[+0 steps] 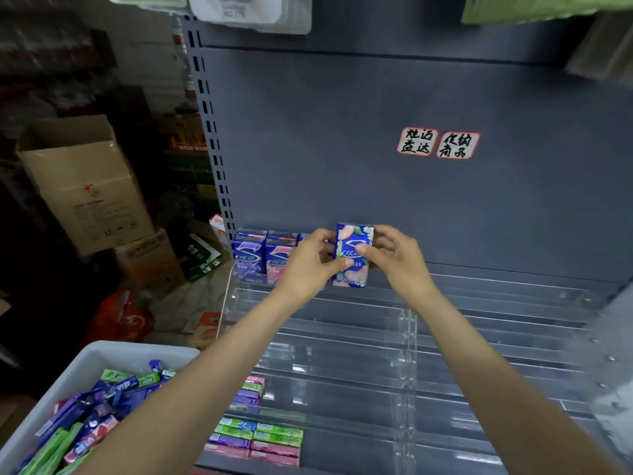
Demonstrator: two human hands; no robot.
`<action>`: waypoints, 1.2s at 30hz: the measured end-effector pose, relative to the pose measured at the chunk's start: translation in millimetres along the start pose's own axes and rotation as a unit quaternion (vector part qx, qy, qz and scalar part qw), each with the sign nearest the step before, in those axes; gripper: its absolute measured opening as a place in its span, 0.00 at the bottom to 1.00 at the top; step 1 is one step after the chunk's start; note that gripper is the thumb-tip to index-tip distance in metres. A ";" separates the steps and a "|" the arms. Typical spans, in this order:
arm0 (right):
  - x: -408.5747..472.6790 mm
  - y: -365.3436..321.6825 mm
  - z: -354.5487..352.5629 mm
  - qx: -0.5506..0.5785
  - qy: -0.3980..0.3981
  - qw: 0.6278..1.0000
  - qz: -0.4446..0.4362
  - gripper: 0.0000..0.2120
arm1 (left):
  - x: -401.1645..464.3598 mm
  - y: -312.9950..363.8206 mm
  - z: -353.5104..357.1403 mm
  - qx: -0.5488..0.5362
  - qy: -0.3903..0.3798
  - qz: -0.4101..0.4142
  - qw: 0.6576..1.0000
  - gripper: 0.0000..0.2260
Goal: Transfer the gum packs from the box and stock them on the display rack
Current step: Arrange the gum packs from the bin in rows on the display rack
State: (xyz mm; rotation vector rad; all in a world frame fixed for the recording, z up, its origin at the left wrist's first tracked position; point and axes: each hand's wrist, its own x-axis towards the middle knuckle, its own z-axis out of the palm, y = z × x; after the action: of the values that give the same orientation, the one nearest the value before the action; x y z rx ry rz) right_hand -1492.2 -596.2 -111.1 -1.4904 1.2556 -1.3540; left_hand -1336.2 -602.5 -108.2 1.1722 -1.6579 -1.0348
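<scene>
A blue gum pack (352, 255) with a peach picture stands upright at the top tier of the clear acrylic display rack (404, 323). My left hand (308, 265) pinches its left edge and my right hand (394, 257) grips its right side. Left of it on the same tier stand a purple pack (249, 257) and a pink pack (278, 260); a third is mostly hidden behind my left hand. The white box (85, 361) at the lower left holds several loose gum packs (92, 416). Flat packs (257, 438) lie on the rack's low tiers.
The rack sits on a dark grey shelf unit with a back panel (376, 132) bearing two handwritten labels (438, 144). Cardboard cartons (82, 186) and a red bag (120, 317) crowd the floor to the left. Packaged goods hang above.
</scene>
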 end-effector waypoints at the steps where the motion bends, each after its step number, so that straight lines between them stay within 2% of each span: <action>1: 0.8 2.0 -1.2 0.001 0.017 1.000 0.004 0.10 | 0.2 -1.1 -1.9 0.056 0.028 0.023 0.998 0.15; 2: 1.7 5.9 -2.2 -0.009 0.040 0.999 0.004 0.11 | 0.1 -2.8 -6.0 0.130 0.061 0.055 0.988 0.15; 4: 1.5 15.7 -3.2 -0.036 0.074 0.997 0.005 0.13 | -1.6 -7.0 -18.4 0.303 0.098 0.119 0.941 0.16; 6: 0.4 25.0 -1.2 -0.044 0.086 0.995 0.013 0.14 | -0.5 -14.0 -29.7 0.402 0.076 0.154 0.900 0.18; 11: 0.7 40.0 14.4 -0.093 0.108 0.990 0.013 0.12 | 4.0 -25.9 -37.6 0.468 0.008 0.129 0.874 0.23; 16: -1.3 40.0 29.2 -0.113 0.142 0.983 0.009 0.15 | 8.0 -29.4 -37.9 0.505 0.007 0.119 0.855 0.22; 19: -3.5 43.8 34.2 -0.135 0.139 0.981 0.014 0.20 | 9.0 -28.8 -36.1 0.525 0.011 0.127 0.841 0.23; 24: -8.2 45.1 47.1 -0.184 0.137 0.973 0.035 0.22 | 6.9 -34.4 -36.3 0.517 0.025 0.146 0.843 0.25; 28: -10.1 40.3 44.2 -0.193 0.104 0.974 0.053 0.24 | 6.1 -35.4 -35.9 0.504 0.021 0.147 0.851 0.24; 33: -19.0 27.3 32.4 -0.264 0.104 0.958 0.024 0.27 | -4.8 -33.5 -40.8 0.455 0.065 0.168 0.872 0.18; 36: -27.9 16.1 40.0 -0.290 0.111 0.950 -0.043 0.25 | -21.0 -32.1 -54.7 0.414 0.098 0.161 0.891 0.15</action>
State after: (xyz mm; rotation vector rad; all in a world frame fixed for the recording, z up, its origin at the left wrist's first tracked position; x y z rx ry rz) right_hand -1454.5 -576.3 -139.8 -1.8339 1.8682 -1.2969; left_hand -1271.6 -597.9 -124.9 1.3826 -2.0949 0.0497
